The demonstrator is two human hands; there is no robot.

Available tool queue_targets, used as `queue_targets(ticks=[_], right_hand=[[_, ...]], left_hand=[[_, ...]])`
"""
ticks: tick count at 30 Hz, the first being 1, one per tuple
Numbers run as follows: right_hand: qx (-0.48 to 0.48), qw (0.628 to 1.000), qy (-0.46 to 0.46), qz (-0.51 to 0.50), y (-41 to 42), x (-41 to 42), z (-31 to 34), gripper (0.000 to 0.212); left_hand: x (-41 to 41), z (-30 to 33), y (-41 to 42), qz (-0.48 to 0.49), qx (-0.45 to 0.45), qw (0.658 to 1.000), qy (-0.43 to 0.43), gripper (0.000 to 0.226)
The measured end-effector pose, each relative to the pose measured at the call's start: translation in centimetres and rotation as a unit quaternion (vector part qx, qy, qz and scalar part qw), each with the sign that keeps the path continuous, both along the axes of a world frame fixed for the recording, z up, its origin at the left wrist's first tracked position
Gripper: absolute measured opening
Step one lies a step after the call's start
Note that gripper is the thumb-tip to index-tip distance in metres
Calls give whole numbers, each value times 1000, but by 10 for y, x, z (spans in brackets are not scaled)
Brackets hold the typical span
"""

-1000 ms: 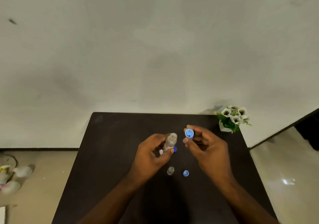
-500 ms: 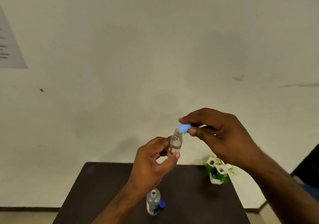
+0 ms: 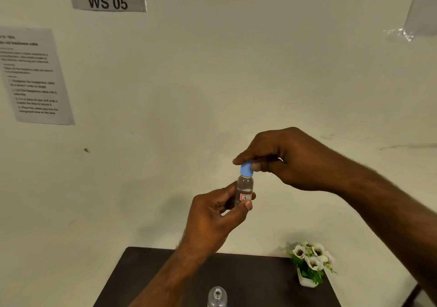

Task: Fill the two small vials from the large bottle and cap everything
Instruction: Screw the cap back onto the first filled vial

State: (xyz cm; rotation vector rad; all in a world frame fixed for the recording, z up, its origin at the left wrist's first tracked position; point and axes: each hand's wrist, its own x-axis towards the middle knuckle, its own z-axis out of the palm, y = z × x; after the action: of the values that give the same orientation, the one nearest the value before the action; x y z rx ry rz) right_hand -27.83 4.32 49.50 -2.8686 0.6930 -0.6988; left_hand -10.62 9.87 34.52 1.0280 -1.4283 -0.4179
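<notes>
Wall [image 3: 236, 70] filled most of the view, off-white, with a grey "WS 05" sign [image 3: 107, 0] high up and a printed sheet [image 3: 33, 74] taped at left; text on the sheet too blurred to read. Dark table [image 3: 260, 280] sat along the bottom of the frame, only its far part visible. White flower pot [image 3: 309, 267] with white blooms stood at the table's far right corner. Right hand [image 3: 288, 160] was raised above the table in front of the wall, thumb and fingertips pinched on the blue cap [image 3: 246, 168]. Left hand [image 3: 212, 216] was below it, also raised off the table, thumb and fingers curled round the lower body of the small vial [image 3: 245, 188]. Vial was upright in the air, clear, partly filled with clear liquid, small red-and-blue label near the base just above the left thumb. Cap sat on the vial's neck; couldn't tell whether it was seated fully or just resting. Large bottle [image 3: 217, 296] stood on the table near its front-centre, at the bottom edge of the frame, clear, mouth open with no cap on it, only the top showing. Second vial and other caps were not in view.
</notes>
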Motion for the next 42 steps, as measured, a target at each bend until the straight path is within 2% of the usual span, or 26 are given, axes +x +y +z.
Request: queue_targets(ticks=[3,6,7,8,11,15,18,22,24,26,31,33,35,37,39,42], right_hand=[[19,999,22,-34,4,8,9,21],[10,997,33,-72,7,13,18,63],[5,997,19,-69,7,12,21,69],[16,998,-4,-58,6,10,24,64],[75,997,-28,10,2,5,34,29],[71,997,6,25,2,12,31,30],[69,998,9,-6,3,20,29,14],[45,999,-1,-19,7,19,34,32],[96,995,-11,39,8,16,40,31],[101,993,21,65,7,15,40,32],[68,997,41,-1,4,29,26,17],[38,998,41,-21,4,31,25,33],[66,998,19,-3,6,29,29,43],[106,994,9,33,6,26,34,33],[85,995,26,44,4,25,36,29],[59,998,23,9,4,32,32,15]], left_hand=[[1,2,2,5,-9,1000,-6,25],[2,3,4,7,-12,1000,1,25],[3,3,5,6,-16,1000,8,27],[5,4,5,7,-20,1000,14,28],[8,9,7,15,-24,1000,12,25],[11,15,8,16,-25,1000,8,28],[12,16,8,11,-30,999,3,28],[12,14,11,13,-33,999,-4,28],[13,15,11,15,-35,999,3,26],[14,15,11,19,-35,999,4,26],[17,14,12,14,-29,999,-7,33],[19,15,12,17,-29,999,-11,34],[21,16,12,20,-31,999,-10,34],[22,18,11,23,-33,999,-7,35],[22,19,10,22,-34,999,0,36],[21,20,8,18,-32,999,6,37]])
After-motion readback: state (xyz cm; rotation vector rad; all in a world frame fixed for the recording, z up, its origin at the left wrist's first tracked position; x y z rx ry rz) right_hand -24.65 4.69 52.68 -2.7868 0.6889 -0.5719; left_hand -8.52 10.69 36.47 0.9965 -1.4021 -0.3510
